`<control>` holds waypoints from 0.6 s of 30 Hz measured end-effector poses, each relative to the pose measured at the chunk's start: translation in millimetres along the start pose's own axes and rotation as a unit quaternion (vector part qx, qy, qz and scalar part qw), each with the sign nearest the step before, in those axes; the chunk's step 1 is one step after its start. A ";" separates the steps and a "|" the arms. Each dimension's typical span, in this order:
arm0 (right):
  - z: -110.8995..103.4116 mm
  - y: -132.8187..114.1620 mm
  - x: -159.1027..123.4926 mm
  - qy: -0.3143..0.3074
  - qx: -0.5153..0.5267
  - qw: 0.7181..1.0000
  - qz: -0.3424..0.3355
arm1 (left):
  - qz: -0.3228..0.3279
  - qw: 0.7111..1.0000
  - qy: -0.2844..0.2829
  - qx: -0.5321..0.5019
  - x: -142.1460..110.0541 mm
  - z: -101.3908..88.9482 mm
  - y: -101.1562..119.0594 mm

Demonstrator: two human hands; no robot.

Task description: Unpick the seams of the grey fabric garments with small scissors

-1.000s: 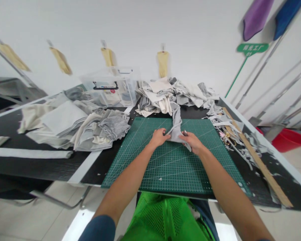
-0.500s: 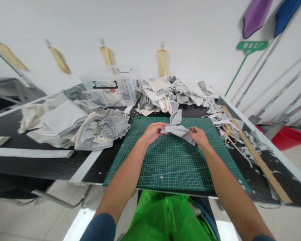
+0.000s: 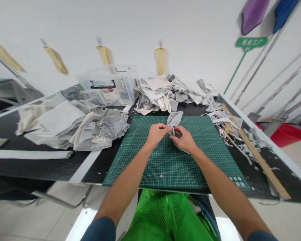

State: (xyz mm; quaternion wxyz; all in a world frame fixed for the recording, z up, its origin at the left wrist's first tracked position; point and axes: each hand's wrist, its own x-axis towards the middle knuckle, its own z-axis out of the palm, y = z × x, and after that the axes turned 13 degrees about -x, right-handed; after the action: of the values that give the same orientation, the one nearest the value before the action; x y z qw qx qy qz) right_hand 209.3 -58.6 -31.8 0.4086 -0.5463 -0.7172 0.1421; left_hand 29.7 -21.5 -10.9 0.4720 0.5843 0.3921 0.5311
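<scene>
Pinching the gray cloth (image 3: 175, 117) with both hands right now, and they're way closer together than half a second ago, when a length of it was stretched out between them. The left hand (image 3: 156, 133) has a narrow grip on it, thumb and fingers together. The right hand (image 3: 185, 139) is curled around more of the cloth, with something dark in there too, but I can't tell what it is. The cloth is bunched up between the hands over the green mat (image 3: 165, 169), and its loose end flops out by the mat's far edge. The fabric piles behind (image 3: 157, 92) and to the left (image 3: 62, 115) look pretty much the same as before, and so does the wooden strip (image 3: 258, 154) off to the right.
</scene>
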 end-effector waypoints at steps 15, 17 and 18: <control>-12.0 -6.5 -4.8 -0.103 0.336 0.930 0.108 | 0.043 0.990 -0.057 -0.120 -6.3 5.3 7.4; -10.9 -11.6 -4.9 -0.069 0.318 0.943 0.072 | 0.049 0.992 -0.049 -0.105 -7.7 7.8 8.9; -10.0 -14.0 -4.9 -0.050 0.310 0.947 0.062 | 0.050 0.993 -0.047 -0.098 -8.4 9.3 9.2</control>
State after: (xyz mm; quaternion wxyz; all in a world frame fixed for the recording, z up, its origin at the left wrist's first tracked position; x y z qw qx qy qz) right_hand 207.7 -70.5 -18.5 0.5119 -0.4278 -0.6221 0.4098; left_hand 37.4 -33.1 -4.0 0.5175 0.5788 0.2857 0.5617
